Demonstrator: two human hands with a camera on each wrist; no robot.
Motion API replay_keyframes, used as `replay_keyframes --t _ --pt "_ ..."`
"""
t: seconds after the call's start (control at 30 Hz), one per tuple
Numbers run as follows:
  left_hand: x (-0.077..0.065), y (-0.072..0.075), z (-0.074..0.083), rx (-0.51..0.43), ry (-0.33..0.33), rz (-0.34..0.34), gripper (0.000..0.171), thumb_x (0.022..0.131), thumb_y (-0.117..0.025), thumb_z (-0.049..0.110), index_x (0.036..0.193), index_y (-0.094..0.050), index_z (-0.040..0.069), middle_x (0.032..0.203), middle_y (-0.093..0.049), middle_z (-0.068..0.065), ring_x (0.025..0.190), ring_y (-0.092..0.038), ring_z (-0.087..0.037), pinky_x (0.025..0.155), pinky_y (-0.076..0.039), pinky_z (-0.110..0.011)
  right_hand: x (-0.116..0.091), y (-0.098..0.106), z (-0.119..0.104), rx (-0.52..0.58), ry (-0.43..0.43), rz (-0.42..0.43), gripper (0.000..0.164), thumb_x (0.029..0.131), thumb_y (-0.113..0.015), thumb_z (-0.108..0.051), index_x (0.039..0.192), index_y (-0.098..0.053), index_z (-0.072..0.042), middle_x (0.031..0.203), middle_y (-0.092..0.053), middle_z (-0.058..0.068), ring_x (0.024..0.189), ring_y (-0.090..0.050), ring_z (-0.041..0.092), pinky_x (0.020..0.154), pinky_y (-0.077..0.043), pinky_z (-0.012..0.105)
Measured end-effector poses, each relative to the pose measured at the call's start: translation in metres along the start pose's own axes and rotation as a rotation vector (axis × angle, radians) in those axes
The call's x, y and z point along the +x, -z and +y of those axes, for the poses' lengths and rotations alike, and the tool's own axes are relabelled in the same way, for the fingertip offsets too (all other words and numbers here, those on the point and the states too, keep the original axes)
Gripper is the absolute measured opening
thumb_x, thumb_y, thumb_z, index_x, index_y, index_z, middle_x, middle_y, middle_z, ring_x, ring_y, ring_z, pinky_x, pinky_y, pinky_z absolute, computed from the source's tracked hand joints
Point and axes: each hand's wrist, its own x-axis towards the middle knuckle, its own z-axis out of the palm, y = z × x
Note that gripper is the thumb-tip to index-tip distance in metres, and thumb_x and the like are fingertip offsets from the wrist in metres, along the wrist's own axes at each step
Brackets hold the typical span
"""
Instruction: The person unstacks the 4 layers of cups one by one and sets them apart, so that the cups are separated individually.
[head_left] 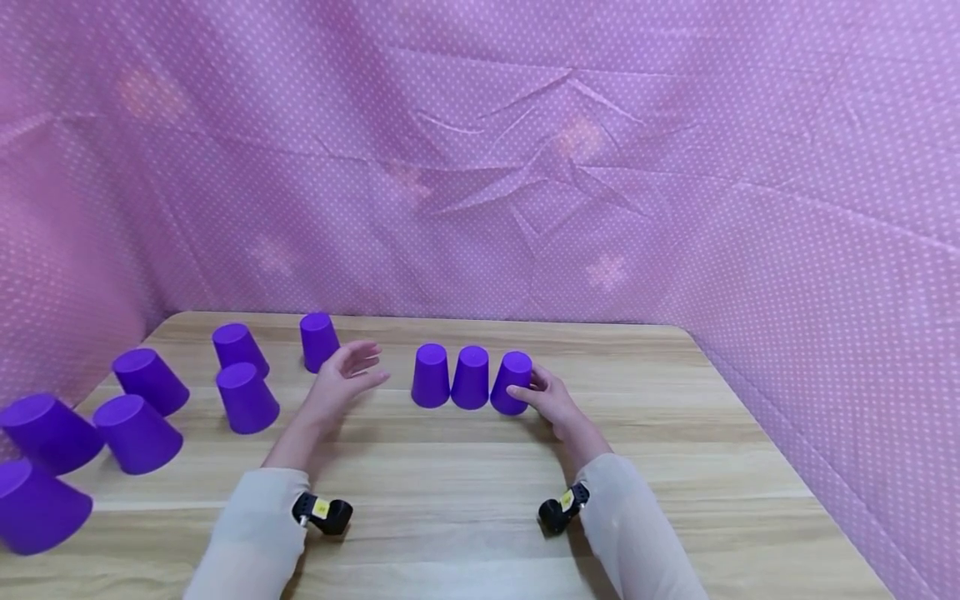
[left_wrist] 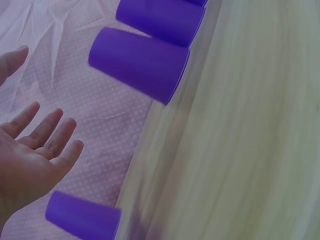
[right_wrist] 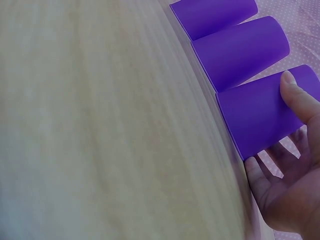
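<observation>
Three purple cups stand upside down in a row mid-table: a left cup (head_left: 431,377), a middle cup (head_left: 470,378) and a right cup (head_left: 511,385). My right hand (head_left: 551,400) grips the right cup, thumb on its near side and fingers around the far side. In the right wrist view that held cup (right_wrist: 265,112) stands beside the middle cup (right_wrist: 242,54). My left hand (head_left: 348,375) holds nothing, its fingers spread and slightly bent in the air left of the row. Behind it stands another purple cup (head_left: 318,340), close to the knuckles.
More upside-down purple cups stand on the left of the wooden table (head_left: 450,517), among them one cup (head_left: 247,400) near my left forearm and one (head_left: 37,508) at the left edge. A pink dotted curtain (head_left: 480,167) hangs behind and along the sides.
</observation>
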Motion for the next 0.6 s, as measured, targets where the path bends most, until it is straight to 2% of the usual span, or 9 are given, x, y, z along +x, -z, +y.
replay_keyframes --t 0.2,0.3,0.47,0.6 --pt "0.007 -0.016 -0.003 -0.017 0.05 -0.034 0.059 0.076 -0.064 0.005 0.125 -0.033 -0.006 0.124 -0.038 -0.023 0.115 -0.033 -0.036 0.094 -0.031 -0.042 0.0 -0.001 0.0 0.002 -0.013 0.005 0.05 0.074 -0.066 -0.008 0.121 -0.048 -0.004 0.112 -0.053 0.016 0.105 -0.047 0.026 0.092 -0.035 0.035" --pt "0.011 -0.023 -0.008 -0.017 0.081 -0.023 0.062 0.074 -0.066 0.009 0.125 -0.034 -0.003 0.124 -0.039 -0.02 0.115 -0.033 -0.035 0.094 -0.031 -0.042 0.0 -0.001 0.0 -0.001 -0.02 0.008 0.051 0.074 -0.066 -0.008 0.121 -0.047 -0.005 0.113 -0.052 0.016 0.105 -0.047 0.026 0.092 -0.034 0.034" --pt "0.017 -0.032 -0.015 -0.017 0.106 -0.02 0.065 0.071 -0.069 0.015 0.125 -0.036 0.0 0.126 -0.038 -0.019 0.116 -0.033 -0.035 0.093 -0.032 -0.043 0.001 -0.001 0.002 -0.011 0.0 0.011 0.054 0.073 -0.067 -0.011 0.123 -0.046 -0.005 0.113 -0.052 0.017 0.104 -0.048 0.027 0.092 -0.034 0.036" --pt "0.02 -0.038 -0.018 -0.032 0.11 -0.027 0.062 0.072 -0.068 0.011 0.124 -0.036 -0.002 0.126 -0.037 -0.021 0.116 -0.033 -0.036 0.094 -0.03 -0.044 0.003 0.0 0.005 -0.026 0.017 0.01 0.058 0.073 -0.068 -0.015 0.124 -0.043 -0.004 0.113 -0.052 0.017 0.103 -0.048 0.027 0.092 -0.035 0.038"
